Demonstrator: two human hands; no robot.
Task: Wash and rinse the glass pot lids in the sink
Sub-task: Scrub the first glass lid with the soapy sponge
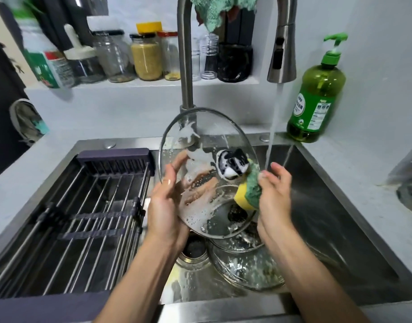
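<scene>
A soapy glass pot lid (200, 136) with a black knob is held tilted upright over the sink (340, 206). My left hand (165, 206) grips its left lower rim, fingers showing through the glass. My right hand (275, 194) holds a yellow-and-green sponge (248, 192) pressed against the lid's right side, beside the knob. Two more sudsy glass lids (244, 262) lie stacked on the sink floor below. Water runs from the faucet head (282, 47) in a stream just right of the held lid.
A dark drying rack (83, 217) spans the sink's left half. The drain (193, 250) sits under my left wrist. A green dish soap bottle (317, 99) stands at the back right. Jars (146, 57) line the shelf behind the faucet.
</scene>
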